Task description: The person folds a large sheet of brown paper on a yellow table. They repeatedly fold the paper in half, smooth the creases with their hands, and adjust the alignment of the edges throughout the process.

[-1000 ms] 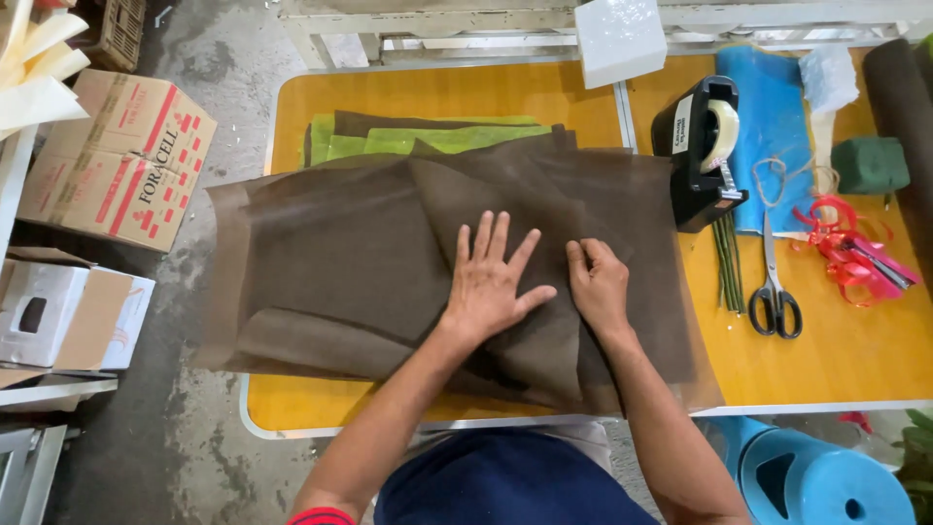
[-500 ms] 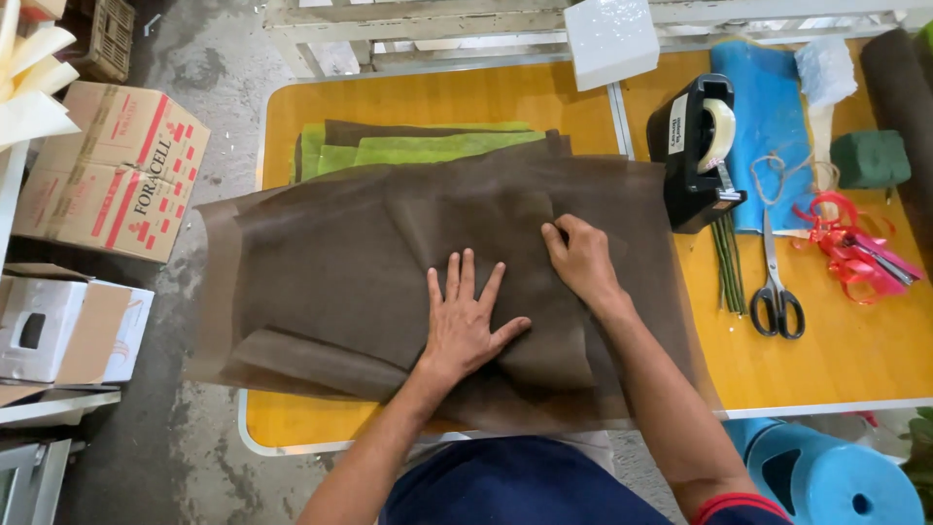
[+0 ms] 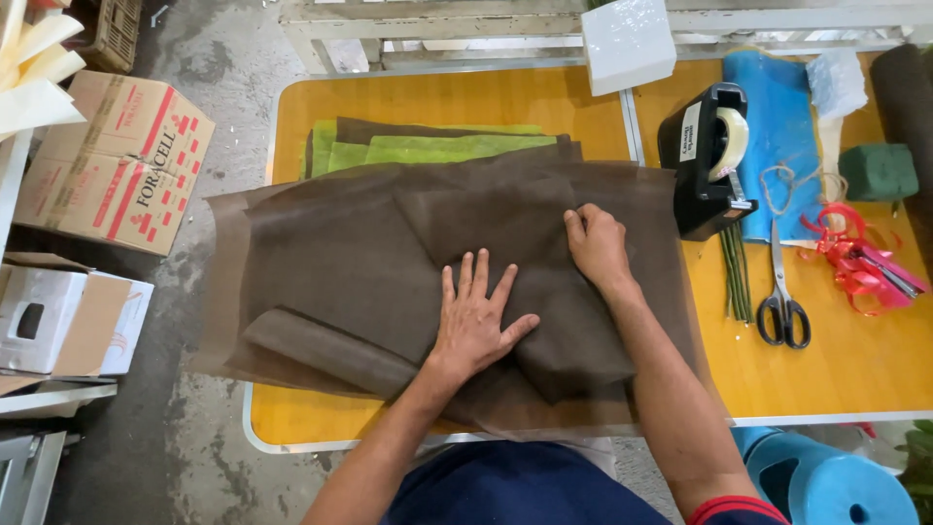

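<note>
Brown wrapping sheets [image 3: 340, 272] lie folded and overlapping across the yellow table [image 3: 437, 102], hanging over its left and front edges. My left hand [image 3: 476, 321] lies flat with fingers spread on the sheets near the front middle. My right hand [image 3: 598, 243] rests further back and to the right, fingers curled at an edge of a folded brown layer. Green sheets [image 3: 437, 148] peek out from under the brown ones at the back.
A black tape dispenser [image 3: 708, 160], green stems [image 3: 736, 272], scissors [image 3: 782, 292], red ribbon [image 3: 860, 267], a blue roll [image 3: 777, 126] and a green foam block [image 3: 878, 171] sit at right. Cardboard boxes [image 3: 112, 160] stand on the floor at left. A blue stool [image 3: 826, 481] is at lower right.
My right hand slid away from me and to the right along the brown fold. My left hand moved slightly toward me and stayed flat.
</note>
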